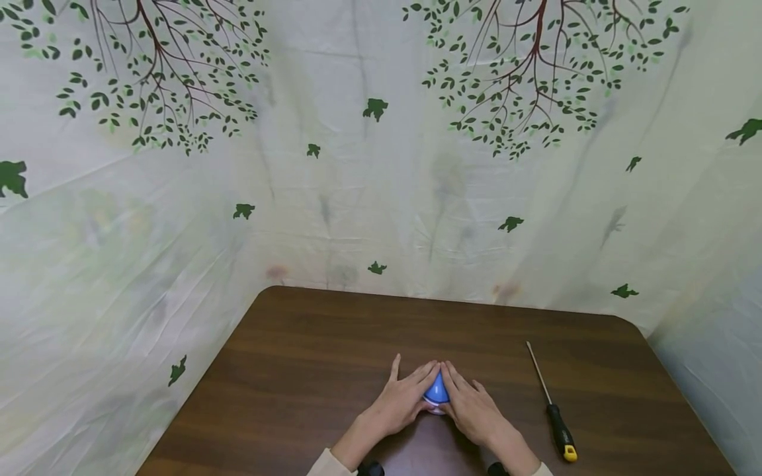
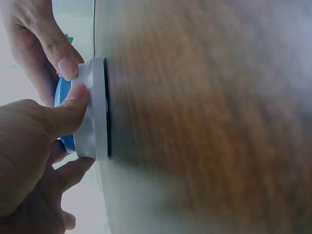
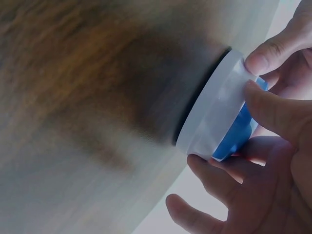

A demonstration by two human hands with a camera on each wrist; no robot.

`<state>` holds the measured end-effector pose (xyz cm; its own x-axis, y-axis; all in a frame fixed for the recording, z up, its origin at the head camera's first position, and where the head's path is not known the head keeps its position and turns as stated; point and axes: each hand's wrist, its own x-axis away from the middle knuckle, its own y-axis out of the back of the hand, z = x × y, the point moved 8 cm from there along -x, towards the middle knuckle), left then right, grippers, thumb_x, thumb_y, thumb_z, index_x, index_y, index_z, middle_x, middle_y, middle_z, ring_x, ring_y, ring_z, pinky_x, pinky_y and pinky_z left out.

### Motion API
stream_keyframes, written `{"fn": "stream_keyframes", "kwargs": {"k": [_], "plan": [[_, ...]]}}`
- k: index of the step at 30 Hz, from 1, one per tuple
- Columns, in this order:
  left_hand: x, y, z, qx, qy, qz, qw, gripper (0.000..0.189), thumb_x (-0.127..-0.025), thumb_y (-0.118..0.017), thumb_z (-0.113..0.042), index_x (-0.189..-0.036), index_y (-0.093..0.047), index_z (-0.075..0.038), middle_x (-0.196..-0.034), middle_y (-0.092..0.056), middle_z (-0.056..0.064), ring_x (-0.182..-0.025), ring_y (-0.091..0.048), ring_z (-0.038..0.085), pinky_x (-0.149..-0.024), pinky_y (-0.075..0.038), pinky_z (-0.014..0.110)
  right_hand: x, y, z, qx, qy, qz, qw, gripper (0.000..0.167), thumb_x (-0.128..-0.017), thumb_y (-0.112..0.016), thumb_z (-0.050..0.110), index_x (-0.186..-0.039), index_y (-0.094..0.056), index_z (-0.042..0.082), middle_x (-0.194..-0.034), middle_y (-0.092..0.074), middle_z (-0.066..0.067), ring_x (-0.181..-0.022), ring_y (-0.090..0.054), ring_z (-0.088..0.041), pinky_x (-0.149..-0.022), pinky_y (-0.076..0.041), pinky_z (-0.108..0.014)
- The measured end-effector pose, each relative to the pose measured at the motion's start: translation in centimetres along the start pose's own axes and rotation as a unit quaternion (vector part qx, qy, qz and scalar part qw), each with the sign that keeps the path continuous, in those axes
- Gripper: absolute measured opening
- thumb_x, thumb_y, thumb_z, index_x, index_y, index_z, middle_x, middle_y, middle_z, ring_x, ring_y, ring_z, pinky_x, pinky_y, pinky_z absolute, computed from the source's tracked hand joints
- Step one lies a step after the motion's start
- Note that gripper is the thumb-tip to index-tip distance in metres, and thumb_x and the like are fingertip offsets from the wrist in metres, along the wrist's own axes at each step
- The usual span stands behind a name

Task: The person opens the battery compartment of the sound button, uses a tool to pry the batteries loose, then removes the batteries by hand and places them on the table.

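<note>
A round object with a blue top point(image 1: 437, 389) and a white base sits on the table between both hands. My left hand point(image 1: 400, 399) grips it from the left and my right hand point(image 1: 477, 408) from the right, with fingertips nearly meeting at its far side. In the left wrist view, the thumbs lie against the white side wall point(image 2: 87, 131), and a dark rim shows under the base. From the right wrist, the white base point(image 3: 214, 109) appears slightly tilted in frame, and right-hand fingers point(image 3: 214, 178) wrap its other side. Parts of the blue top are hidden by fingers.
A screwdriver point(image 1: 558, 426) with a black handle and yellow end lies to the right, its shaft pointing away. The brown wooden table point(image 1: 333, 330) has rounded far corners. Behind it hangs a pale cloth point(image 1: 333, 198) printed with leaves and branches.
</note>
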<state>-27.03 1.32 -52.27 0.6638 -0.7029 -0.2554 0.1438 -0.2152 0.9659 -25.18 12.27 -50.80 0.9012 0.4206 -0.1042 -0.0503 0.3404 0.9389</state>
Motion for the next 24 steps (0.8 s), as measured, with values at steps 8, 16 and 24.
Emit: {"fn": "stream_keyframes", "kwargs": {"k": [8,16,24], "plan": [[0.0,0.0,-0.1,-0.001,-0.001,-0.011,0.9999,0.069,-0.098,-0.064,-0.037,-0.156,-0.045,-0.007,-0.158,-0.051,0.008,-0.143,-0.053,0.016,-0.113,-0.032,0.072,0.0,0.0,0.0,-0.001,-0.009,0.000,1.0000,0.066,-0.100,-0.066,0.022,-0.154,-0.040,-0.007,-0.160,-0.042,-0.026,-0.140,-0.053,-0.038,-0.106,-0.043,-0.067],[-0.5,0.2,0.1,0.041,-0.001,-0.010,0.9991,0.067,-0.099,-0.065,-0.033,-0.154,-0.046,-0.002,-0.155,-0.054,0.013,-0.142,-0.054,0.021,-0.115,-0.033,0.070,0.1,0.3,0.0,0.014,0.004,-0.026,0.9995,0.062,-0.101,-0.066,0.021,-0.152,-0.044,-0.006,-0.157,-0.046,-0.024,-0.133,-0.060,-0.037,-0.101,-0.049,-0.058],[-0.8,0.5,0.8,0.187,0.040,0.021,0.9814,0.064,-0.101,-0.064,-0.020,-0.156,-0.040,0.003,-0.158,-0.046,0.021,-0.149,-0.046,0.028,-0.121,-0.028,0.066,0.3,1.1,0.3,-0.006,0.049,-0.056,0.9972,0.060,-0.104,-0.063,0.022,-0.155,-0.042,-0.004,-0.160,-0.044,-0.022,-0.136,-0.056,-0.039,-0.106,-0.048,-0.058]]}}
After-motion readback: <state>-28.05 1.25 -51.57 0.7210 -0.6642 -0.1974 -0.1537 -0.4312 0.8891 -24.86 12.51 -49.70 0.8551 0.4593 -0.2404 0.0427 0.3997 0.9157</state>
